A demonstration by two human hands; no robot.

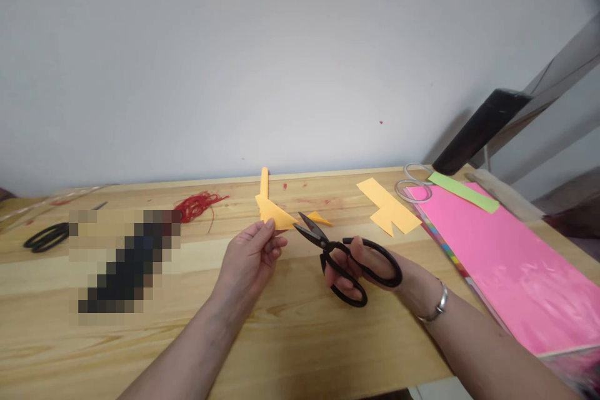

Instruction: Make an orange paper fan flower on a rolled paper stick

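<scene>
My left hand [257, 250] pinches a folded piece of orange paper [275, 214] between thumb and fingers. In my right hand [356, 265] is a pair of black-handled scissors [323, 240], my fingers through the loops. The blades are apart and point left, their tips at the right corner of the folded paper. Whether they touch it I cannot tell. Just behind the tips lies a small orange paper scrap [319, 219] on the table. A rolled orange paper strip [265, 182] stands out behind the held piece.
Cut orange paper [391, 207] lies right of centre. Beyond it are a pink paper stack [510, 256], a green strip [464, 192] and whitish rings [413, 182]. On the left are red string [199, 206], a blurred dark object [124, 269] and more scissors [47, 237]. A wall closes the back.
</scene>
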